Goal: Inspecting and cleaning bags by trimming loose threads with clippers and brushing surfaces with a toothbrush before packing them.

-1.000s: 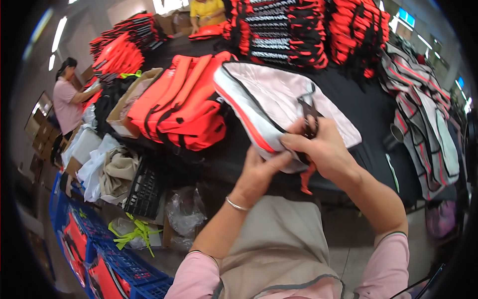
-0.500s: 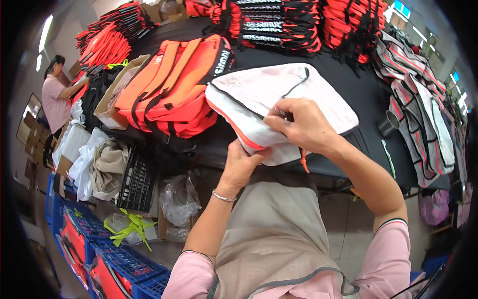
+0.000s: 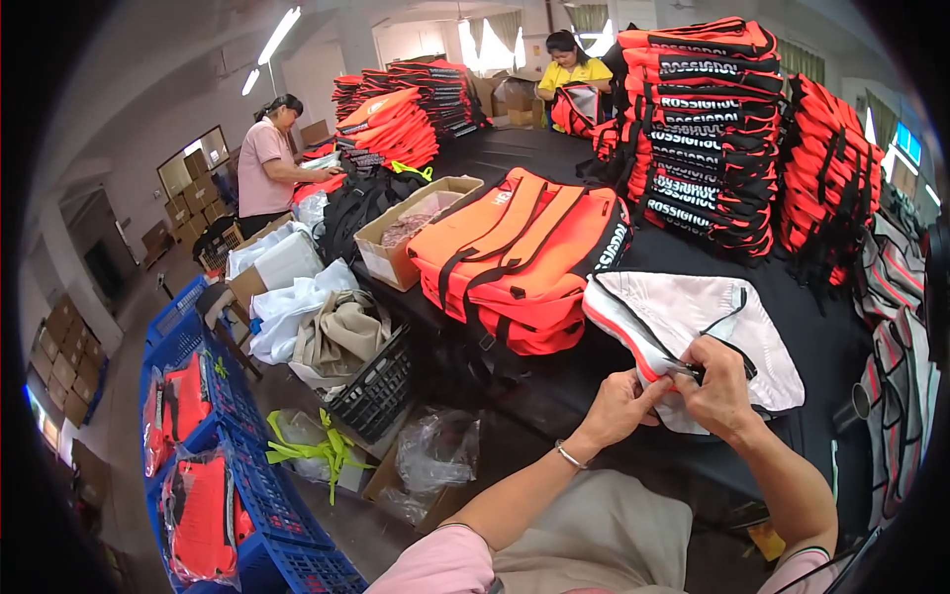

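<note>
A flat white fabric bag panel (image 3: 762, 342) with black edging and an orange-red strip lies before me on the black table. My left hand (image 3: 623, 404) is closed on its near left corner, thumb and fingers pinching the edge. Close beside it, my right hand (image 3: 720, 388) is closed at the same black-edged seam. Something small and dark shows between the right fingers; its kind cannot be made out. A slanting black-edged opening runs across the panel beyond the right hand.
An orange backpack (image 3: 500, 262) lies left of the panel, beside an open cardboard box (image 3: 391, 259). Tall stacks of orange-and-black bags (image 3: 703, 139) stand at the back. Blue crates (image 3: 282, 485) and a black crate (image 3: 371, 391) are at left. Two people work beyond the table.
The view has swung left and up, bringing a second co-worker into sight. My right hand has come down from the panel's upper area to the seam beside my left hand.
</note>
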`<action>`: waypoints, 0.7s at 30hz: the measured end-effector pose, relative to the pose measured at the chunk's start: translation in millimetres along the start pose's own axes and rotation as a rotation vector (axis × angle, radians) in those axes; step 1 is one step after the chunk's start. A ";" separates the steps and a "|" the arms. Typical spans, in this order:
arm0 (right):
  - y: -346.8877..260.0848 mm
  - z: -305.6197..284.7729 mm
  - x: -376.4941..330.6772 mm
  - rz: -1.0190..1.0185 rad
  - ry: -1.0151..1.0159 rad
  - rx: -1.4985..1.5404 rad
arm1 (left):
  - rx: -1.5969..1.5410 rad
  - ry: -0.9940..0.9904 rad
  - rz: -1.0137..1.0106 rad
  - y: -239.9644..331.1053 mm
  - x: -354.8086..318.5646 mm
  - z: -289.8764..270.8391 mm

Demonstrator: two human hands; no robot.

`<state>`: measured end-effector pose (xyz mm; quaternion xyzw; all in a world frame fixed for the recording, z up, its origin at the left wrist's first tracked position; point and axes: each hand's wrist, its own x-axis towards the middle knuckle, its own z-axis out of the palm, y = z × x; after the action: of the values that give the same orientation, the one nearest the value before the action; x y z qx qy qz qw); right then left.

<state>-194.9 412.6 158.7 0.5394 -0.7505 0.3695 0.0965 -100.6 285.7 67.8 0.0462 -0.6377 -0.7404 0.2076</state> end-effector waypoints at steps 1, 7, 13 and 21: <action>-0.5 -0.8 -1.3 -0.009 0.005 0.004 | 0.001 0.008 -0.003 -2.0 -1.4 1.7; 21.4 -18.4 16.5 -0.052 0.176 -0.024 | -0.046 -0.048 -0.179 -12.0 -11.7 2.0; 104.2 -77.3 27.8 0.338 0.278 0.022 | -0.212 0.032 -0.375 -61.1 -64.2 6.2; 45.7 -36.3 1.5 0.348 0.104 0.312 | 0.581 0.541 0.317 -35.5 -36.9 -39.0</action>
<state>-245.1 442.0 164.6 0.3906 -0.7600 0.5194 -0.0143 -62.9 266.6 19.2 0.1967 -0.7414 -0.4503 0.4570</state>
